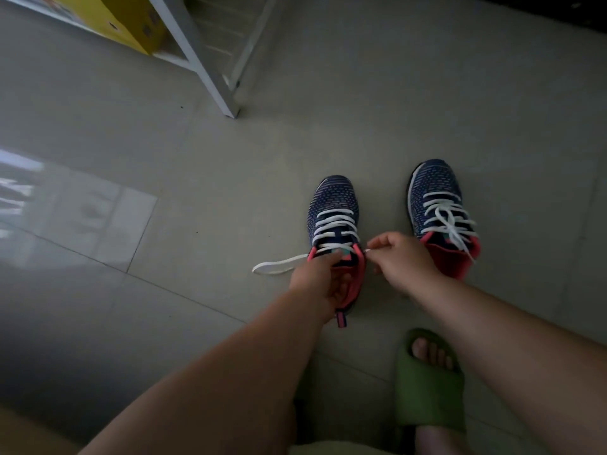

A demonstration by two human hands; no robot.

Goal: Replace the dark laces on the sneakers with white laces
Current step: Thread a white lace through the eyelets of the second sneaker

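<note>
Grey tiled floor (328, 133) takes up most of the view, with a bright reflection patch on the left. Top left there's a white rack (210, 70) with a yellow box (108, 18) on its low shelf, well away from everything else. Down at the bottom a foot in a green slide (427, 389) sits just behind the shoes, between the two forearms.

Both sneakers are on the floor side by side, toes pointing away. The right sneaker (440, 211) already has a white lace all the way up, ends lying loose over the pink collar. The left sneaker (335, 231) is laced in white too, with one lace end (279, 266) trailing out on the floor to its left.

Left hand (317, 285) covers the shoe's opening, fingers curled down at the tongue; can't tell if they actually hold anything. Right hand (399, 261) is just beside the collar, thumb and finger pinching the other lace tip (368, 250). Its wrist blocks part of the right sneaker's heel.
</note>
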